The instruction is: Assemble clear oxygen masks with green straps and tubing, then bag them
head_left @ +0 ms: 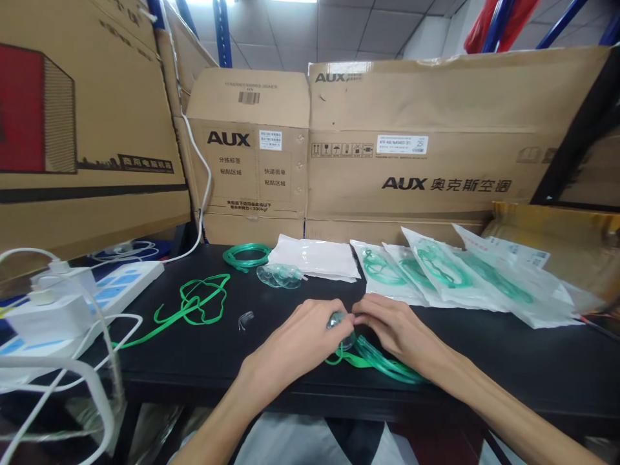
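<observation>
At lower centre, the left hand (310, 328) and right hand (400, 325) pinch a clear, rounded plastic piece (343, 330) beside translucent green tubing (382, 360).

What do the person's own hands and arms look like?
The left hand and right hand are bare, without gloves; the slender forearms show no sleeves, watch, cables or markings. No ring is visible, though some fingers are hidden. Pale grey fabric with a black panel, probably clothing, shows below the black table.

Clear plastic piece (347, 340): partly hidden by the left hand (312, 329), lower centre
Small clear bit (247, 319): too small to identify
Red sheet (519, 20): cut off, upper right
</observation>
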The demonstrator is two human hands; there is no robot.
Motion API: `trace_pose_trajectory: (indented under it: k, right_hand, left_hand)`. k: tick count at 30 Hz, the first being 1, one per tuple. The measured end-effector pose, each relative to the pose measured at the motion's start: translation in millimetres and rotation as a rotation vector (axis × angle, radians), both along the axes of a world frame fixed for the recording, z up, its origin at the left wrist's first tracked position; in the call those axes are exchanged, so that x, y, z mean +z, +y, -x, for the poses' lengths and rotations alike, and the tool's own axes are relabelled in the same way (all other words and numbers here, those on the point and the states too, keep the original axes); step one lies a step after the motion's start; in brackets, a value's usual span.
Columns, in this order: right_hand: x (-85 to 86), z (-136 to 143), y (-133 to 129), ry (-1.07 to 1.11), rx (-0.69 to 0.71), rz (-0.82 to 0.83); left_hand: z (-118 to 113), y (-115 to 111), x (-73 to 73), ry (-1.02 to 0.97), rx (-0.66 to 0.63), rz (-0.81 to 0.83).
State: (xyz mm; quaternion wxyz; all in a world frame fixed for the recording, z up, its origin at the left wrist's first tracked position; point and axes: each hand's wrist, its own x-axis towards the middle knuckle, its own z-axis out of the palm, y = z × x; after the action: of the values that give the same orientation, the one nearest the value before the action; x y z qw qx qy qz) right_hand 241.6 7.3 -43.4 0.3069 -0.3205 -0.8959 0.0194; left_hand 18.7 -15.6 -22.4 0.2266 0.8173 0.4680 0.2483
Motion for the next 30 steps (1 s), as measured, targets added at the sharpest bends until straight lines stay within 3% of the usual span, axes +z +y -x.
trace_pose_trajectory:
  k: [5, 8, 12, 17, 20, 24, 30]
  right_hand:
    - [-5.0, -3, 6, -0.033, 0.015, 0.034]
    - [-5.9, -10, 10, -0.037, -0.029, 0.057]
    - [-3.4, -12, 9, -0.051, -0.093, 0.069]
    - [5.1, -1, 4, -0.075, -0.079, 0.077]
    - [13.3, -10, -1, -0.081, -0.136, 0.046]
    - [16.7, -42, -24, -0.063, -0.257, -0.054]
    - [-6.8, -75, -78, -0.118, -0.35, -0.083]
  left_hand:
    - [0, -2, -0.5, 0.05, -0.028, -0.054]
    - [10, -1, 8.6, 0.089, -0.019, -0.116]
    - [30, 5, 19.8, 0.091, 0.083, -0.166]
    - [31, 8, 15.7, 0.095, 0.092, -0.106]
    - [27, 7, 12.3, 0.096, 0.086, -0.116]
    - [29, 9, 11.5, 0.091, 0.08, -0.177]
    - [18, 5, 12.5, 0.114, 0.033, -0.339]
